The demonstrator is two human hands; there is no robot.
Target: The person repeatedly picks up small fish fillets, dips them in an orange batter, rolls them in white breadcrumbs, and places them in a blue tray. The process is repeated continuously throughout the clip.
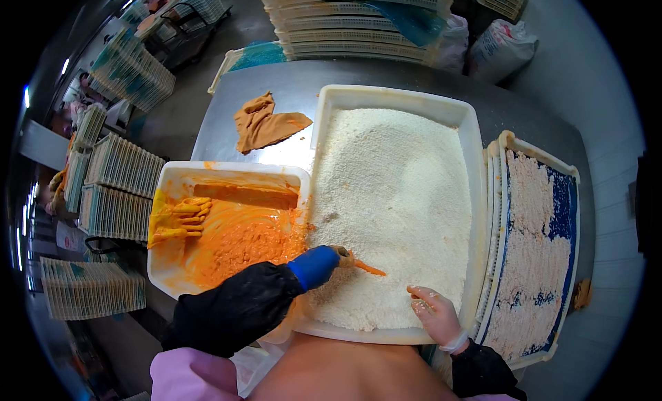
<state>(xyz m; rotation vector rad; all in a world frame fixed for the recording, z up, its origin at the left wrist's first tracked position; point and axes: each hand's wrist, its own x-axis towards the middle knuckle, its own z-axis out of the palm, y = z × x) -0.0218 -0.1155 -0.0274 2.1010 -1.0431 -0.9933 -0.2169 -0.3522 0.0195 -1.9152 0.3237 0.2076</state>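
Observation:
My left hand point(323, 264), in a blue glove with brownish fingertips, grips one end of a thin orange-coated strip point(370, 268) over the white crumbs point(393, 194) filling a large white plastic tub point(478, 194). To its right, my right hand point(433, 308) hovers at the tub's near edge, with a clear glove dusted in crumbs; it holds nothing. A smaller white tub point(238, 168) at the left contains orange batter point(248, 246) with lumpy pieces. Yellow rubber gloves point(178, 217) hang over its left side. Rows of crumb-coated strips point(535, 271) lie on a blue-lined tray point(499, 235) at the right.
A crumpled orange-brown cloth point(269, 123) lies on the metal table point(289, 75). Stacked white trays point(357, 23) stand behind it, beside filled sacks point(501, 49). More tray stacks point(121, 165) stand on the left, where other people are partly visible. A white wall borders the right.

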